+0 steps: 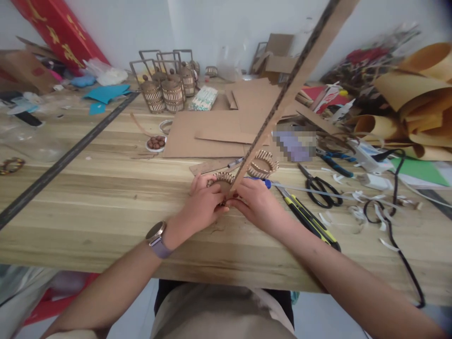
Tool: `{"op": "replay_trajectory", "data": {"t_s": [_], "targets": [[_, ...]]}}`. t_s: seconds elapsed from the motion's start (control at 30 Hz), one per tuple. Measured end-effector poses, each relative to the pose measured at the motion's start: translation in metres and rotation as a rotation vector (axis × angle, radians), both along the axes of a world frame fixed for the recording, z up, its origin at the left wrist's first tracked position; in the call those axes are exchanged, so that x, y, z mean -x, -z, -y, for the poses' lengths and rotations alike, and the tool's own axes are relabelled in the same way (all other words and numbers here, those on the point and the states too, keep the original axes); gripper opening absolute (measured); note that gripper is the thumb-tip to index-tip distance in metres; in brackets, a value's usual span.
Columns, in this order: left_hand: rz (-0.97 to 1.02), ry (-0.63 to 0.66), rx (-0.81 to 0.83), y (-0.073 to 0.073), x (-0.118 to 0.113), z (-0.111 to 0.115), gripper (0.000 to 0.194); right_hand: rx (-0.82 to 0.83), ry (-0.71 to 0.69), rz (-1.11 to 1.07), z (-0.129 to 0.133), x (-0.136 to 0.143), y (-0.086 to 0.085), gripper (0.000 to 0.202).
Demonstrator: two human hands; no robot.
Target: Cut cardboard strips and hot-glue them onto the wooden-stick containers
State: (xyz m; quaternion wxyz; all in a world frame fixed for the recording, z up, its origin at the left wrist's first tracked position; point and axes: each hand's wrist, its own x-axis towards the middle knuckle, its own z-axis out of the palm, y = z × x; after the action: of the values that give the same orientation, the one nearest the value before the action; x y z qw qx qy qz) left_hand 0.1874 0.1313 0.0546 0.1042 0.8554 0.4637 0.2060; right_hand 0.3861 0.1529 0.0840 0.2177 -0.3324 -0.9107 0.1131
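My left hand (pixel 203 200) is closed around the near left side of a small round ring of short wooden pieces (pixel 223 177), low over the table. In my right hand (pixel 256 200), thumb and fingers pinch the lower end of a long cardboard strip (pixel 282 96), which rises steeply to the upper right. The strip's bottom end meets the ring between my two hands; my fingers hide the exact contact. Just behind my right hand stands a second ring of wooden pieces (pixel 263 165) with a brown base.
Right of my hands lie a yellow-black utility knife (pixel 307 216), black scissors (pixel 319 188) and blue-handled pliers (pixel 335 162). Cardboard sheets (pixel 208 127), a bowl of brown balls (pixel 156 142) and small lantern-like models (pixel 173 92) stand farther back. A dark strip (pixel 74 153) crosses the left.
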Motion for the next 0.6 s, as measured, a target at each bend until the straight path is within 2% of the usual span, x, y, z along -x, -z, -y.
{"op": "replay_trajectory", "data": {"t_s": [0.33,0.43,0.5,0.6], "targets": [[0.035,0.003,-0.031,0.003,0.002,-0.001,0.022,-0.033,0.017,0.018,0.003,0.004,0.003,0.012],[0.045,-0.016,-0.045,0.002,0.001,0.0,0.017,0.036,0.013,0.005,0.002,0.004,0.001,0.01],[0.045,-0.023,-0.05,0.001,0.0,0.0,0.012,0.111,0.007,-0.037,0.0,-0.002,-0.011,0.003],[0.027,-0.039,-0.031,-0.001,-0.001,0.001,0.006,0.125,0.118,-0.181,0.0,-0.025,-0.043,0.012]]}}
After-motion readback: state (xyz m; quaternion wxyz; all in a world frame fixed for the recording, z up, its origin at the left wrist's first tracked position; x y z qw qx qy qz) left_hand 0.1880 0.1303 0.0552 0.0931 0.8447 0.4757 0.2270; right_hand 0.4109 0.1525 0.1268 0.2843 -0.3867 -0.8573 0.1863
